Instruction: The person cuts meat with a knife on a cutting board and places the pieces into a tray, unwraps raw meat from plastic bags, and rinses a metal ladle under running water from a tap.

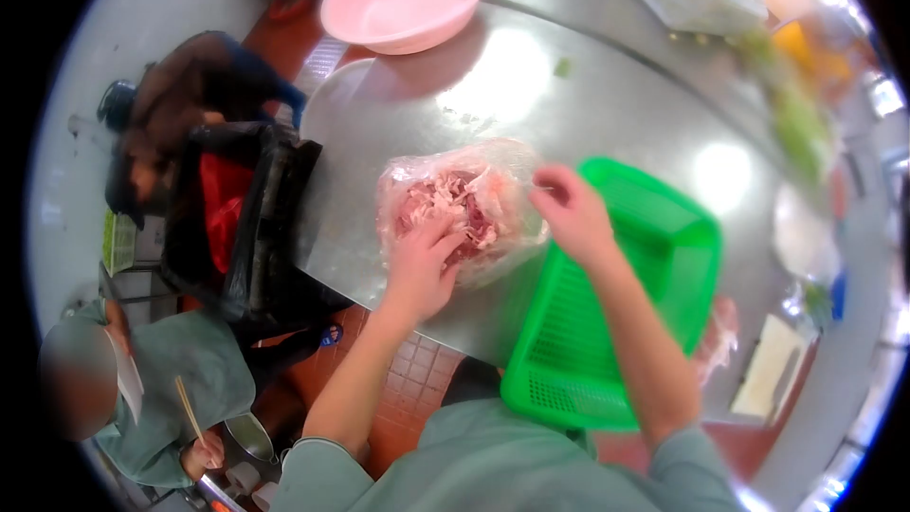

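Pieces of raw meat (pixel 474 194) lie in a clear plastic bag (pixel 517 171) on the steel table (pixel 346 218). My left hand (pixel 422 265) rests on the near side of the meat, fingers apart and pressed lightly on it. At the bag's right edge is my right hand (pixel 569 213), its thumb and fingers curled together; what they hold, if anything, is too small to make out. My right forearm passes over a green plastic basket (pixel 697 228).
A pink basin (pixel 408 0) stands at the table's far edge. Left of the table is a black-lined bin (pixel 275 218). A person (pixel 190 360) holds chopsticks at the lower left; another bends behind the bin. A cutting board (pixel 770 367) lies at the right.
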Action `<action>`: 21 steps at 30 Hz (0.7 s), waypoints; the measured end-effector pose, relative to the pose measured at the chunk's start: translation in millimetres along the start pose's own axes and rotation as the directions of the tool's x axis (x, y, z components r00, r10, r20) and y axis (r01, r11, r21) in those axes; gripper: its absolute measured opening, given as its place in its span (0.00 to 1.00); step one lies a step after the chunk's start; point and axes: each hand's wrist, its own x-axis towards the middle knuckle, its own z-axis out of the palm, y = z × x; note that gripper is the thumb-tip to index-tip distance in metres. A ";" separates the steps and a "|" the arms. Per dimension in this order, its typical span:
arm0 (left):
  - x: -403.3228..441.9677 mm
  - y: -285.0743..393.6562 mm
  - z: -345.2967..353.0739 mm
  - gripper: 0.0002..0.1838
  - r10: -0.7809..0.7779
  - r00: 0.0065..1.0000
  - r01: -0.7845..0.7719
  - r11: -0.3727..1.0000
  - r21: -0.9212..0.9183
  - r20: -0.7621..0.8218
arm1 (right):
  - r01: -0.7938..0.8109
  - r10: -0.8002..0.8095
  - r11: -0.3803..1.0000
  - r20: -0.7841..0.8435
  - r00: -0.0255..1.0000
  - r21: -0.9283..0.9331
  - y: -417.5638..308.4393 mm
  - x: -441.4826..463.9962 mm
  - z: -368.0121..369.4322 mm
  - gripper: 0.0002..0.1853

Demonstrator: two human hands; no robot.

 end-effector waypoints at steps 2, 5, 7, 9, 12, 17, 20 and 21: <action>-18.7 9.9 3.3 0.27 -0.042 0.999 0.042 0.999 -0.009 -0.032 | -0.105 0.107 0.988 -0.015 0.994 0.113 -12.6 -30.3 -21.3 0.13; -41.4 5.1 20.3 0.26 -0.141 0.990 0.141 0.990 0.010 -0.003 | -0.254 0.276 0.907 -0.018 0.961 0.337 -6.7 -87.5 -39.5 0.08; -50.4 5.2 28.8 0.24 -0.184 0.982 0.184 0.983 0.001 0.053 | -0.316 0.351 0.885 -0.045 0.935 0.343 -2.0 -133.3 -52.2 0.06; -50.4 5.0 26.9 0.22 -0.164 0.986 0.164 0.986 -0.024 0.022 | -0.406 0.458 0.851 -0.094 0.884 0.334 5.2 -176.9 -66.5 0.05; -49.9 -2.2 27.2 0.21 -0.151 0.988 0.147 0.985 -0.092 -0.038 | -0.434 0.534 0.817 -0.213 0.819 0.381 13.7 -235.5 -89.7 0.04; -56.6 -8.7 24.0 0.20 -0.175 0.985 0.174 0.980 -0.092 -0.001 | -0.441 0.559 0.826 -0.405 0.724 0.350 16.8 -299.6 -122.4 0.04; -62.9 -9.9 32.4 0.19 -0.103 0.994 0.101 0.993 -0.063 -0.023 | -0.421 0.549 0.835 -0.479 0.685 0.354 31.8 -332.0 -133.7 0.06; -63.4 -7.5 31.7 0.19 -0.108 0.994 0.105 0.991 -0.085 -0.020 | -0.414 0.564 0.825 -0.513 0.647 0.384 31.2 -339.2 -135.4 0.07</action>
